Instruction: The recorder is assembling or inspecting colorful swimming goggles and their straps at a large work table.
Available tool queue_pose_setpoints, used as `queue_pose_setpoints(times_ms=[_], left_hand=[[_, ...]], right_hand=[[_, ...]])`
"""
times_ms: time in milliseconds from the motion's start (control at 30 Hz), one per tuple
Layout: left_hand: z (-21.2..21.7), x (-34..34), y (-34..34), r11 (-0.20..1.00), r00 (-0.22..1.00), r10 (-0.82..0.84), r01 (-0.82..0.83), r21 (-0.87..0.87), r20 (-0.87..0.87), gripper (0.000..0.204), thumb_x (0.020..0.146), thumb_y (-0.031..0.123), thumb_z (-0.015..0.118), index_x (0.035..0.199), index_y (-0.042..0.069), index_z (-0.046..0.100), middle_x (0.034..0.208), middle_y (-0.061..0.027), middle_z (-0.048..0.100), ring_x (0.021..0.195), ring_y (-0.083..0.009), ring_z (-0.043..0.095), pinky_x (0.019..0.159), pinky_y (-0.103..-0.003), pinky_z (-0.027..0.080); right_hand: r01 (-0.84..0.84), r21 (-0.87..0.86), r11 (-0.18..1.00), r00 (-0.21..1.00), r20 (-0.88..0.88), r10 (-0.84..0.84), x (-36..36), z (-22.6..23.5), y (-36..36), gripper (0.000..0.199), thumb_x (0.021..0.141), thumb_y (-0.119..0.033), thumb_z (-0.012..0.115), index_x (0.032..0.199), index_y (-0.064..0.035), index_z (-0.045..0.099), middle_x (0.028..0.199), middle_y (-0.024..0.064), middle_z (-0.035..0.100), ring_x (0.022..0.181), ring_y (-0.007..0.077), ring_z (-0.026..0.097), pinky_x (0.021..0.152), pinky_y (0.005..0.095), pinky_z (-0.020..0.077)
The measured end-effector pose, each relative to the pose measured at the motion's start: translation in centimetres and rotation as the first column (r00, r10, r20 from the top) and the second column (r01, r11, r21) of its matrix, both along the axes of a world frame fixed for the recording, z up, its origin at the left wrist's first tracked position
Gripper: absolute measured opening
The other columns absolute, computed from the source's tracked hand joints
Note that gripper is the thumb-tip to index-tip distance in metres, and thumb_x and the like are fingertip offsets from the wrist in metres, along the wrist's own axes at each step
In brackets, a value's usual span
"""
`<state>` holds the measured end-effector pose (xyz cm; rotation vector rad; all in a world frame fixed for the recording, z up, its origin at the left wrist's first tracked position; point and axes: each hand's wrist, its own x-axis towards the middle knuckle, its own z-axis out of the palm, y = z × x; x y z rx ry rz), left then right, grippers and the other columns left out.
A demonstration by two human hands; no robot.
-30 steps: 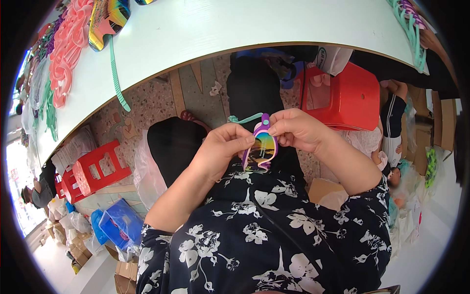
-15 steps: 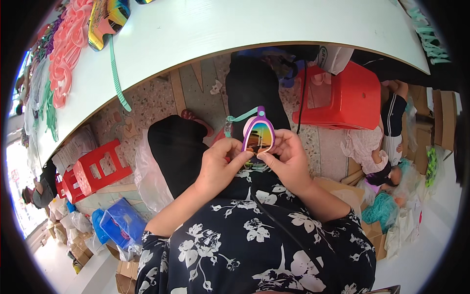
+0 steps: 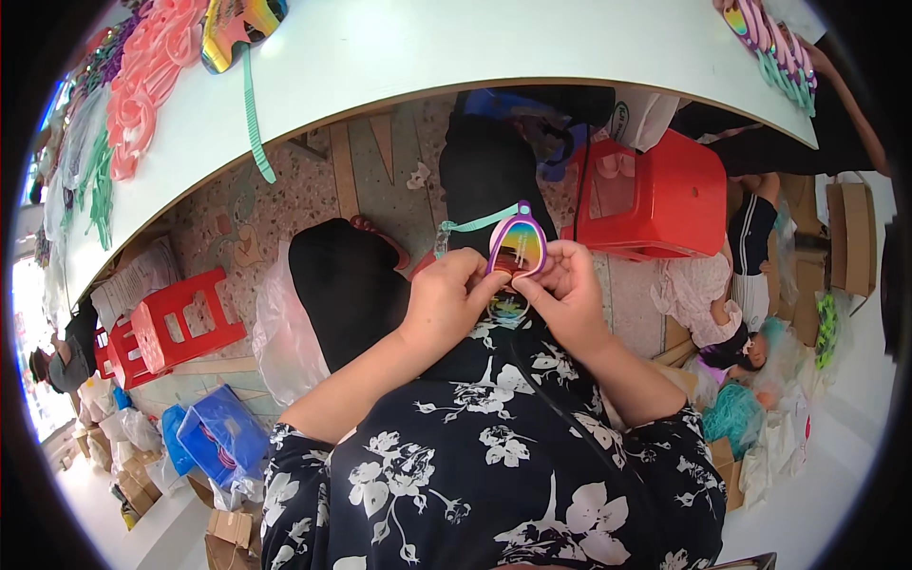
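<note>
I hold a small pair of children's sunglasses over my lap, with a purple frame, rainbow mirror lenses and a teal temple arm sticking out to the left. My left hand grips the frame from the left side. From the right, my right hand pinches it with thumb and fingers. Both hands meet at the lower lens, which is mostly hidden between the fingers. My knees in black trousers lie below the hands.
A white table curves across the top, with pink and green frames piled at its left and more sunglasses at its right. Red plastic stools stand under it. A blue bag and cardboard boxes lie around.
The sunglasses have turned in my hands so a rainbow lens faces up. My hands have drawn closer together and slightly lower toward my lap.
</note>
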<state>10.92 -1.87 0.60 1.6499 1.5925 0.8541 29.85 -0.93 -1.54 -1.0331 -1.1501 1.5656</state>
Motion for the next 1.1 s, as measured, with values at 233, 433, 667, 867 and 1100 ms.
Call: queue_pose_setpoints(times_ms=[233,433,667,867,1100], left_hand=[[-0.5,0.5,1.0,0.998,0.999,-0.043,0.044,0.035,-0.014,0.026,0.083,0.024,0.078,0.081,0.002,0.064,0.072,-0.0116,0.062,0.063,-0.0278,0.063,0.058,-0.038,0.049],[-0.8,0.5,1.3,0.999,1.000,-0.023,0.024,0.038,-0.021,0.024,0.082,0.022,0.079,0.083,0.002,0.066,0.077,-0.0118,0.065,0.067,-0.0288,0.065,0.061,-0.037,0.051],[-0.4,-2.3,1.8,0.926,0.988,0.152,-0.142,0.350,0.001,0.028,0.085,0.010,0.074,0.109,-0.001,0.065,0.103,-0.0150,0.066,0.089,-0.0258,0.064,0.080,-0.035,0.052],[-0.3,-2.0,0.5,0.892,0.750,0.441,-0.428,-0.145,0.493,0.024,0.102,0.017,0.057,0.117,-0.002,0.058,0.094,-0.0039,0.063,0.073,-0.0067,0.056,0.063,-0.020,0.046],[0.4,-1.0,0.3,0.891,0.673,0.425,-0.431,-0.146,0.606,0.026,0.103,0.013,0.055,0.122,-0.004,0.058,0.087,-0.0026,0.064,0.069,-0.0053,0.056,0.060,-0.020,0.045]], right_hand=[[-0.729,0.225,0.646,0.453,0.867,0.209,4.2,4.3,9.2,0.051,0.073,-0.017,0.083,0.120,-0.0113,0.065,0.108,0.0069,0.063,0.097,0.0216,0.065,0.081,0.0330,0.0545],[-0.910,0.361,0.205,0.402,0.889,0.219,1.7,5.4,12.4,0.056,0.068,-0.019,0.083,0.121,-0.0120,0.066,0.116,0.0072,0.063,0.103,0.0290,0.061,0.088,0.0409,0.0525],[-0.672,0.516,0.532,0.650,0.755,0.088,2.5,4.6,10.9,0.060,0.065,-0.026,0.087,0.119,-0.0085,0.067,0.106,0.0082,0.065,0.095,0.0302,0.063,0.082,0.0390,0.0532],[-0.182,0.615,0.767,0.762,0.582,-0.286,-1.4,4.2,4.7,0.071,0.063,-0.022,0.093,0.125,-0.0017,0.064,0.103,0.0113,0.063,0.083,0.0196,0.064,0.072,0.0282,0.0536],[-0.194,0.641,0.743,0.703,0.619,-0.350,-2.8,2.6,1.4,0.080,0.064,-0.024,0.092,0.132,0.0003,0.058,0.093,0.0090,0.059,0.072,0.0179,0.059,0.062,0.0274,0.0501]])
